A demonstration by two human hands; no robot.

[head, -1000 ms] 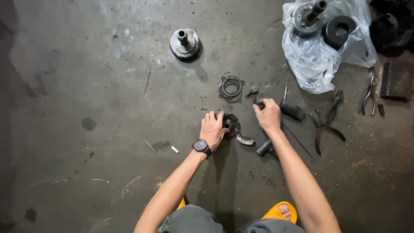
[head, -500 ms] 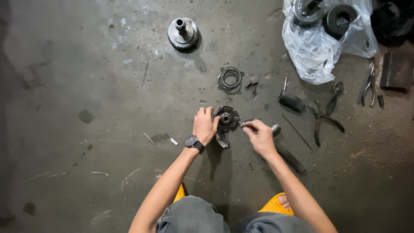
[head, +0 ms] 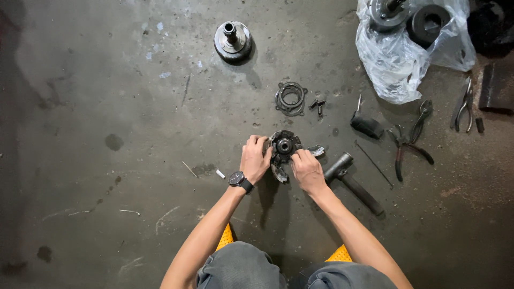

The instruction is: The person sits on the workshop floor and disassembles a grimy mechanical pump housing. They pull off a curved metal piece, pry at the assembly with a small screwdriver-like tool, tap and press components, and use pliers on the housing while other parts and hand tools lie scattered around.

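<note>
A round dark metal clutch-like part [head: 284,145] with curved shoe pieces lies on the concrete floor in the middle of the head view. My left hand [head: 255,158], with a black wristwatch, grips its left rim. My right hand [head: 305,169] presses on its lower right side, fingers on the part. A curved metal shoe [head: 317,151] sticks out just right of it.
A hammer [head: 353,182] lies right of my right hand. Further right are pliers [head: 407,144], a screwdriver handle [head: 367,125] and snips [head: 463,105]. A ring plate [head: 291,98] and small bolts [head: 317,105] lie above. A hub with a shaft [head: 232,38] stands top centre. A plastic bag with parts [head: 407,48] is top right.
My right hand left the tools at the right and came onto the round part. The part now sits between both hands, and the hammer lies let go on the floor.
</note>
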